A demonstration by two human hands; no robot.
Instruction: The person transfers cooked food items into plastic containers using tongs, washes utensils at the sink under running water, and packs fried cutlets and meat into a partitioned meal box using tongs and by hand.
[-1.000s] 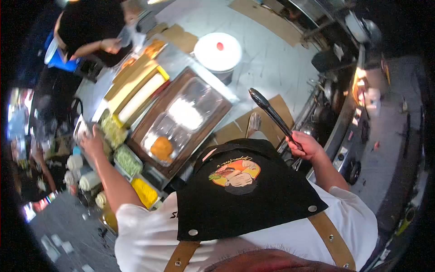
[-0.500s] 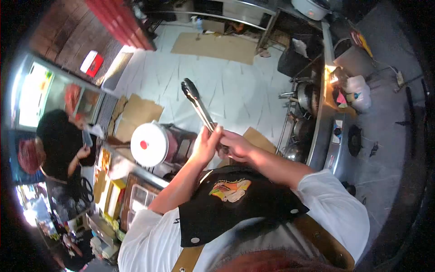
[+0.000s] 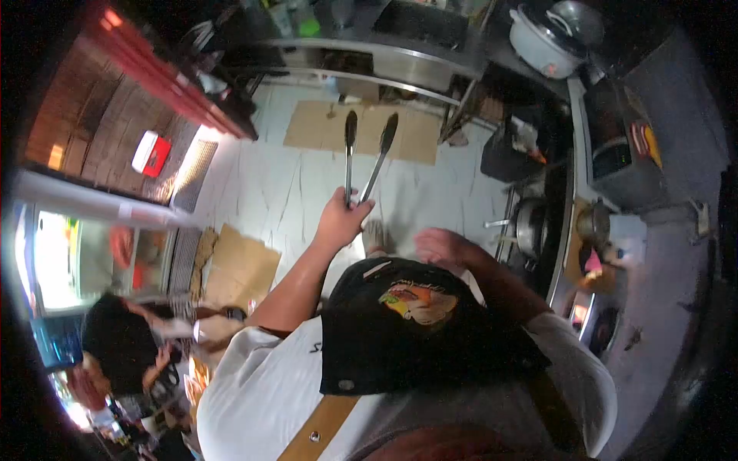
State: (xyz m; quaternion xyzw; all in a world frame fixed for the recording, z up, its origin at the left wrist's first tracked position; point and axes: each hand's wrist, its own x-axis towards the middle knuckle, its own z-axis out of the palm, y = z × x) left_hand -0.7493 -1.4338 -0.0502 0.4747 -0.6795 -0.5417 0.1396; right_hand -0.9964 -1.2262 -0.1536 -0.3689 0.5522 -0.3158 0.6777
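Note:
My left hand [image 3: 344, 220] is closed around the lower end of a pair of metal tongs [image 3: 367, 170]. The tongs point away from me over the floor, their two arms spread apart and their dark tips separated, with nothing between them. My right hand [image 3: 442, 246] hangs apart from the tongs, in front of the black apron [image 3: 430, 338]. It is slightly blurred and looks empty, its fingers loosely bent and not pressed together.
Cardboard sheets [image 3: 242, 265] lie on the pale floor [image 3: 284, 177]. Pans [image 3: 532, 228] sit on a rack at the right beside the counter. A metal sink counter [image 3: 415, 65] spans the back, near a white cooker [image 3: 544, 48]. Another person [image 3: 119, 342] stands at left by a lit fridge [image 3: 100, 257].
My right hand has let go of the tongs and moved right. The tongs' arms have spread apart in my left hand. The view has shifted, and the white-lidded pot is out of sight.

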